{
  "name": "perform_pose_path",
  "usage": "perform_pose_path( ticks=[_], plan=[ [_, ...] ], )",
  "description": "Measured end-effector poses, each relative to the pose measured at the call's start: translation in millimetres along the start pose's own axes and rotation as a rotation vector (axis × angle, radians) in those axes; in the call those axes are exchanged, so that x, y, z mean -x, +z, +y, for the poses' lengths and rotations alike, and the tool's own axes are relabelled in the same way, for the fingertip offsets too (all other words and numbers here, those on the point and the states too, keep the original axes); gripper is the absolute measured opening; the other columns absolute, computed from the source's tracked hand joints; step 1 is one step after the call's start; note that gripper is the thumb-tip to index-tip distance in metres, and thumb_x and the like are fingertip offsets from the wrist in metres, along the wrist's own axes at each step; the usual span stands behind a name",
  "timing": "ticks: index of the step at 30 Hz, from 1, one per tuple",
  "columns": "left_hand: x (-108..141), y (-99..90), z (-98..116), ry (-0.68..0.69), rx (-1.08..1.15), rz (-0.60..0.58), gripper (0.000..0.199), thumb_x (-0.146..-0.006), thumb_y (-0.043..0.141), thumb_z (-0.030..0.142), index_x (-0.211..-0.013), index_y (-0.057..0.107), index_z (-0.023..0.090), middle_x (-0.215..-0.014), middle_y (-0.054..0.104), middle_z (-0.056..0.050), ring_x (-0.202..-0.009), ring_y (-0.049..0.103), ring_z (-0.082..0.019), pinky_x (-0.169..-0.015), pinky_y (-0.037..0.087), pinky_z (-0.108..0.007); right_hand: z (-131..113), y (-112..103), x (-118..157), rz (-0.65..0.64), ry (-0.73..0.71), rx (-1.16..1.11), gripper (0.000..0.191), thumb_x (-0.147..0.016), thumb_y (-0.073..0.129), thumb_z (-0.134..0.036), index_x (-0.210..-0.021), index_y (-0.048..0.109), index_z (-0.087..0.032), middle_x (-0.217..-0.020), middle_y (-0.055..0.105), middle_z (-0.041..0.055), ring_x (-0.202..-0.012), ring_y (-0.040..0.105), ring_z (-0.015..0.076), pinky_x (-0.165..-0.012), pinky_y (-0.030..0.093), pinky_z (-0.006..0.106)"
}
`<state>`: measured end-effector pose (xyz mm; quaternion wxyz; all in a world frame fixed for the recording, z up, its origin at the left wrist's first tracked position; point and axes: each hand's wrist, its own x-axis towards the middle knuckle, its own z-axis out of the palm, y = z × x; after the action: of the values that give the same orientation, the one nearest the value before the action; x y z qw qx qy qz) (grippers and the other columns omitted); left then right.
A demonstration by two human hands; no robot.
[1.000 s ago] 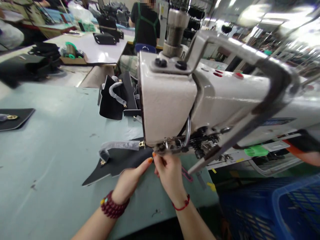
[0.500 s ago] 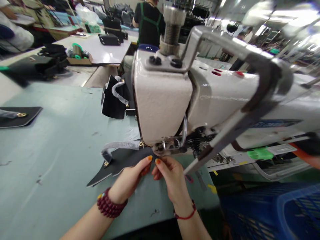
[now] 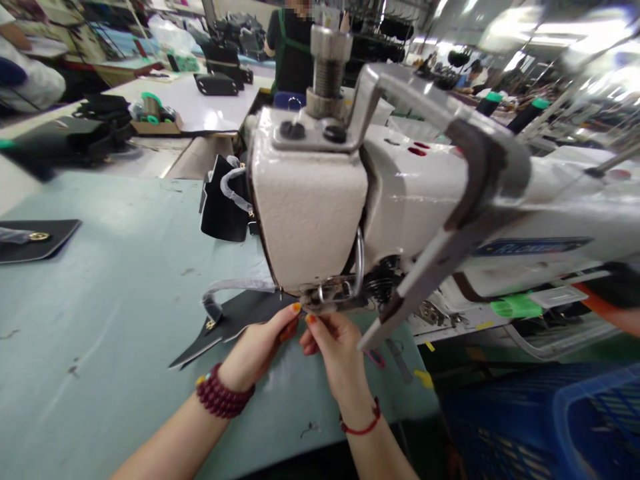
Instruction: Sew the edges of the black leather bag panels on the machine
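A black bag panel point(image 3: 257, 308) with a pale edge lies under the head of a white sewing machine point(image 3: 310, 213). Its handle point(image 3: 235, 285), wrapped in clear plastic, is fixed on with gold-coloured rings. My left hand point(image 3: 265, 343) pinches the panel's near edge between thumb and fingers, just left of the presser foot point(image 3: 317, 301). Close beside it, my right hand point(image 3: 337, 350) is closed in a pinch at the panel's right end, below the foot. The needle point and the fabric between my fingertips are hidden.
Another black panel point(image 3: 37, 243) lies at the left on the green tabletop point(image 3: 120, 320). Behind the machine head stands a black bag piece point(image 3: 220, 213). Small scissors point(image 3: 375, 358) lie right of my hand; a blue basket point(image 3: 500, 420) stands lower right. A co-worker point(image 3: 295, 57) is beyond.
The view has shifted slightly, so the machine appears further left and a little lower. Both hands keep their pinch beside the presser foot, with hardly any movement of the panel.
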<state>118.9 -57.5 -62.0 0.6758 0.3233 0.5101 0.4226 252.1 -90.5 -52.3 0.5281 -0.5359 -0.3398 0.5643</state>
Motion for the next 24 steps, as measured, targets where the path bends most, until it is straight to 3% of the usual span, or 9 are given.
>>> perform_pose_path(
  ticks=[5,10,15,20,24],
  plan=[
    [-7,-3.4,-2,-0.040,0.038,-0.050,0.033,-0.071,0.081,0.044,-0.060,0.069,0.015,-0.059,0.060,-0.001,-0.060,0.051,-0.014,-0.065,0.047,-0.028,3,-3,12,0.003,0.027,-0.002,0.034,-0.082,0.070,-0.045,-0.075,0.066,-0.011,-0.061,0.065,0.0026,-0.048,0.057,0.0070,-0.049,0.047,0.013],
    [-11,-1.6,-3,-0.071,0.098,0.011,0.025,-0.067,0.084,0.037,-0.065,0.073,0.014,-0.063,0.065,0.000,-0.057,0.048,-0.011,-0.057,0.042,-0.024,4,-4,19,-0.021,0.075,0.011,0.034,-0.082,0.070,-0.044,-0.077,0.066,-0.011,-0.060,0.065,0.0028,-0.048,0.057,0.0080,-0.049,0.049,0.015],
    [-10,2.5,-3,-0.053,0.126,0.053,0.025,-0.064,0.085,0.037,-0.068,0.075,0.014,-0.071,0.070,-0.003,-0.069,0.057,-0.015,-0.066,0.047,-0.024,8,-6,23,-0.051,0.091,0.015,0.036,-0.083,0.070,-0.046,-0.079,0.066,-0.010,-0.061,0.066,0.0035,-0.049,0.058,0.0080,-0.050,0.049,0.015],
    [-6,4.0,-10,-0.007,0.062,0.112,0.036,-0.070,0.082,0.045,-0.056,0.065,0.016,-0.060,0.059,0.001,-0.059,0.046,-0.012,-0.060,0.041,-0.025,10,-8,26,-0.064,0.099,0.012,0.041,-0.084,0.071,-0.050,-0.079,0.066,-0.011,-0.061,0.065,0.0032,-0.049,0.058,0.0083,-0.050,0.048,0.016],
    [-3,6.4,-18,0.009,0.070,0.180,0.032,-0.069,0.081,0.042,-0.059,0.064,0.017,-0.059,0.056,0.003,-0.059,0.046,-0.012,-0.059,0.040,-0.026,10,-9,27,-0.074,0.114,0.016,0.042,-0.085,0.071,-0.052,-0.078,0.066,-0.011,-0.060,0.063,0.0030,-0.050,0.057,0.0087,-0.051,0.048,0.016]
  ],
)
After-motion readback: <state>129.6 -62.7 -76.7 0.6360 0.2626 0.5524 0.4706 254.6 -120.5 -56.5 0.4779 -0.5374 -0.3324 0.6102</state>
